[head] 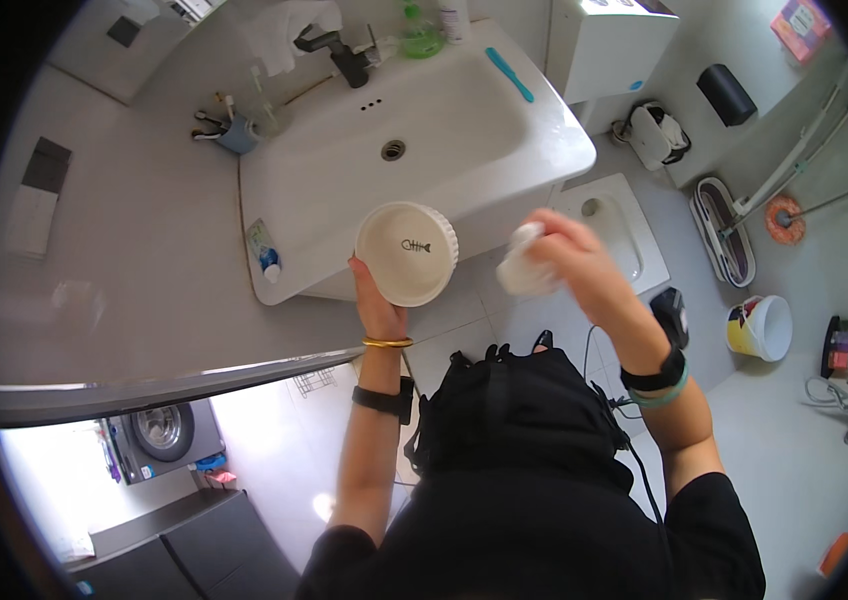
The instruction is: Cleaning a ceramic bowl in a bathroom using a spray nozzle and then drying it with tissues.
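Note:
My left hand (380,309) grips the near rim of a cream bowl (394,255) with a fluted outer wall and a fishbone drawing inside. The bowl is held up in front of the sink's front edge, tilted so that its inside faces me. To the right of it, my right hand (570,251) is closed on a crumpled white tissue or cloth (527,268), blurred and apart from the bowl. Ahead lies a white washbasin (454,161) with a metal drain (393,150) and a black faucet (345,60).
A toothpaste tube (264,251) and a blue toothbrush cup (238,135) stand along the basin's left side. A teal-handled tool (510,75) and a green soap bottle (421,34) sit at its back. Right are a squat toilet (619,217), a mop bucket (724,232) and a pail (773,328).

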`<control>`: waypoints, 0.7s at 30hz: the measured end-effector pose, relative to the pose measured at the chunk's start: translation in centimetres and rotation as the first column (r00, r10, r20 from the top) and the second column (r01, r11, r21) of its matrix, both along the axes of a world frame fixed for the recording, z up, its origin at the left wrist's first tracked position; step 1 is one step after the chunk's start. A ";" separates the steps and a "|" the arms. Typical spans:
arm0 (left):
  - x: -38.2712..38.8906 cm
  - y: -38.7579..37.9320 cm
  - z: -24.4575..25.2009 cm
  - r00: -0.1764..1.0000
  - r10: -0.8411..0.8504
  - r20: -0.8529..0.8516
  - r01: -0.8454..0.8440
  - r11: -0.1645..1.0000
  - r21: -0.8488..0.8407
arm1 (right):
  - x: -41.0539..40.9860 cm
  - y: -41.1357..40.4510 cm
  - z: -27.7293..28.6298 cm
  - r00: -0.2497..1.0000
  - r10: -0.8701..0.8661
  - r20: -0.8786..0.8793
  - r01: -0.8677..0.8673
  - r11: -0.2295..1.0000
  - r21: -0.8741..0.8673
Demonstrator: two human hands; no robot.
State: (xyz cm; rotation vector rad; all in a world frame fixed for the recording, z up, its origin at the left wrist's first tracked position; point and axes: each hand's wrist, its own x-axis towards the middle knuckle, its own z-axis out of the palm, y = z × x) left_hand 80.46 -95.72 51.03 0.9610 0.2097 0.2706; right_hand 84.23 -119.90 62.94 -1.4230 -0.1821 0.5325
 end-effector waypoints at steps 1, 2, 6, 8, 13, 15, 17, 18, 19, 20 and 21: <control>-0.2 -0.1 0.4 1.000 0.011 0.004 -0.011 1.000 0.006 | 0.1 -0.7 -0.1 1.000 0.011 0.004 -0.011 1.000 0.006; -0.3 -0.6 0.8 1.000 0.020 -0.012 -0.021 0.999 -0.035 | -0.1 -1.3 -0.3 0.995 -0.057 -0.078 0.075 0.966 0.249; -0.2 -2.4 2.0 0.993 0.082 0.080 -0.082 0.997 0.006 | -3.4 1.6 -0.7 0.916 -0.371 0.155 0.316 0.902 0.293; -0.1 -2.8 2.9 0.980 0.142 0.138 -0.181 0.927 0.327 | -4.1 3.5 -0.3 0.697 -0.157 0.700 0.328 0.938 -0.115; -0.7 -4.7 5.7 0.977 0.064 0.202 -0.185 0.724 0.664 | -4.5 7.8 -2.4 0.469 0.081 0.879 0.324 0.910 -0.257; -0.8 -5.0 6.4 0.982 0.104 0.156 -0.168 0.860 0.481 | -4.5 7.5 -3.0 0.444 0.139 0.885 0.319 0.899 -0.301; -0.9 -4.5 6.7 0.984 0.079 0.161 -0.159 0.798 0.582 | -4.4 6.6 -3.9 0.464 0.220 0.858 0.195 0.920 -0.341; -1.0 -4.2 6.9 0.986 0.051 0.161 -0.148 0.720 0.678 | -4.4 6.2 -3.9 0.463 0.228 0.856 0.183 0.921 -0.345; -1.0 -4.0 6.9 0.985 0.063 0.158 -0.154 0.721 0.676 | -4.4 5.6 -3.8 0.417 0.285 0.863 0.177 0.906 -0.385; -1.0 -3.8 6.9 0.990 0.035 0.134 -0.116 0.745 0.657 | -4.3 5.2 -3.6 0.368 0.340 0.865 0.173 0.889 -0.423; -0.9 -3.8 7.0 0.994 0.005 0.112 -0.076 0.767 0.637 | -4.2 5.0 -3.2 0.367 0.346 0.864 0.164 0.890 -0.426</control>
